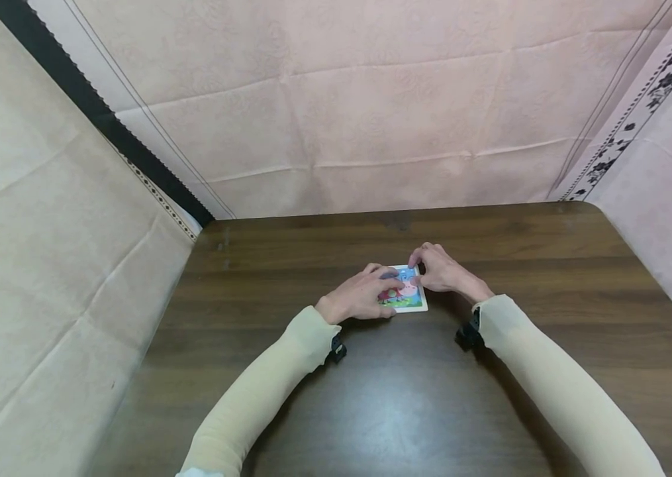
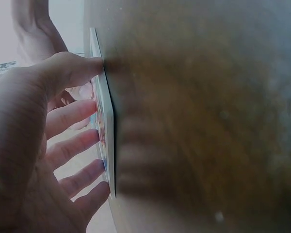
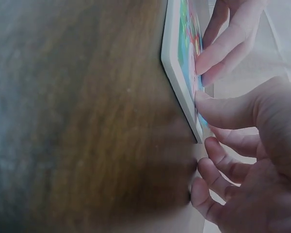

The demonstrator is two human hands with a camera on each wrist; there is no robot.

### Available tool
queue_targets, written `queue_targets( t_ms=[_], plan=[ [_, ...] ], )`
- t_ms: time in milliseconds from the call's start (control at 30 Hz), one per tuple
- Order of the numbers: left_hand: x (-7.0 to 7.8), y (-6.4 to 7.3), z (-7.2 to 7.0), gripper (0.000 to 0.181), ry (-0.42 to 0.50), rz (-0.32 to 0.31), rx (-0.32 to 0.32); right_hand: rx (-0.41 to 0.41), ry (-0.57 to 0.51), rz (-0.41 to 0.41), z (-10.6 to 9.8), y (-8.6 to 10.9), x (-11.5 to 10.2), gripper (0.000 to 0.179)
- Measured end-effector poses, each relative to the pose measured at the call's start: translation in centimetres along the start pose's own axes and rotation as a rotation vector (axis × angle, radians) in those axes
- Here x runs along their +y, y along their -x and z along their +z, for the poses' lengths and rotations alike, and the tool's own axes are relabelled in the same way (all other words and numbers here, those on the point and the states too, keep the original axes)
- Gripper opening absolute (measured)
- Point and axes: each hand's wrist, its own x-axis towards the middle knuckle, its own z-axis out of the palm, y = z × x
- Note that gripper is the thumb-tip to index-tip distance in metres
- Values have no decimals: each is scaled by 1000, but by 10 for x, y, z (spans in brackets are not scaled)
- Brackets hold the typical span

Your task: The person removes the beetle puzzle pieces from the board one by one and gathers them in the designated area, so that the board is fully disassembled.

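A small flat picture board [image 1: 408, 303] with a white rim and a colourful cartoon picture lies on the brown table. Over its left part, my left hand [image 1: 365, 293] rests with fingers spread and fairly straight. Those fingertips touch the picture face, and the left thumb meets the near edge, as the left wrist view shows. At the far right corner is my right hand [image 1: 439, 270]. Its thumb [image 3: 223, 110] touches the picture near the right rim, while the index finger reaches the far edge and is partly hidden. The other right fingers bend loosely beside the board.
The wooden table [image 1: 389, 397] has a rounded far right corner. Pale cloth [image 1: 395, 119] hangs beyond its far edge and along both sides. Dark wrist devices [image 1: 469, 334] sit below both sleeve cuffs.
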Motion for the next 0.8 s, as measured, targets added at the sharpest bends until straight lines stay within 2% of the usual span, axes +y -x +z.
queue_targets(
  t_ms=[400,633,800],
  plan=[
    [-3,-1,0,63,-11,13,16,19,-82,9,-1,3,-1,30],
    [-9,5,-2,73,17,-67,40,35,-102,9,-1,8,-2,28],
    [-14,6,-2,76,62,-90,36,40,-90,16,-1,7,0,27]
  ],
)
